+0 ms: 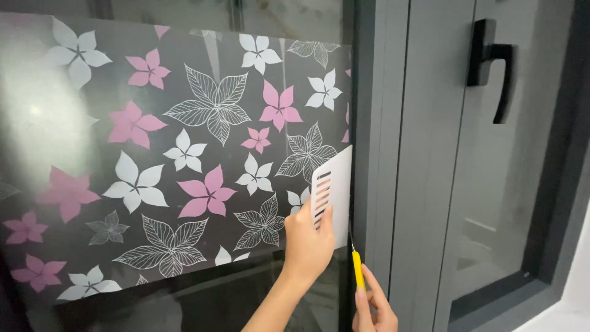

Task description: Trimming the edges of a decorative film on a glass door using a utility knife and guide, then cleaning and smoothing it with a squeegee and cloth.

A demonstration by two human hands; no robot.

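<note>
Dark window glass (295,18) and grey frame (375,123) behind everything. Left hand (309,240) closed flat on a white slotted plastic scraper (332,193), pressing it against flower-patterned window film (184,160) at its right edge; right hand (373,307) pinching a yellow craft knife (357,267), tip up beside the frame. Thin, limp, probably easily creased film, best held flat near the edge; black window handle (491,67) well apart, right.

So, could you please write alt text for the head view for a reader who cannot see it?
A left hand presses a white slotted plastic scraper card against flower-patterned window film at the edge of a grey window frame, while the right hand holds a yellow utility knife along that edge. A black window handle is on the right.
</note>
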